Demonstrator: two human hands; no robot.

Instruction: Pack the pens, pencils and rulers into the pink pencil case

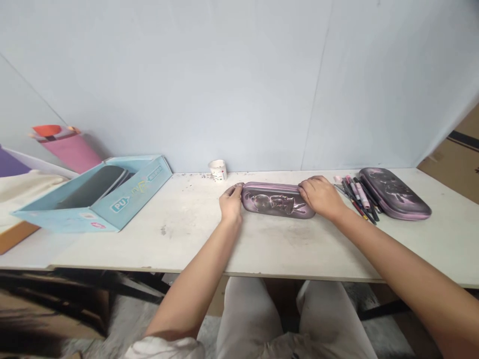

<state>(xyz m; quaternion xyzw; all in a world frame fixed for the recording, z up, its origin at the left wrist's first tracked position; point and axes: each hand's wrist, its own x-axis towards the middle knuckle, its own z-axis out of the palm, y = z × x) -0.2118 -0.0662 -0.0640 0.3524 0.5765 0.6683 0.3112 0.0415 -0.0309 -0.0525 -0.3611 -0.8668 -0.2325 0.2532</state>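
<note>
On the bench, a blue box marked "PU" sits at ten o'clock. The pencil case lies at centre; the left hand and right hand each close their grip on one end. Pens lie at two o'clock.

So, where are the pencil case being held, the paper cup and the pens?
held pencil case [277, 202]: head view, embossed lid.
paper cup [218, 171]: head view, side wall.
pens [359, 198]: head view, bundle's middle.

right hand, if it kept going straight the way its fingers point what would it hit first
The purple pencil case: the right hand lies over its right end, fingers pointing left along it. Beyond that probably the left hand, though depth is unclear.
</note>
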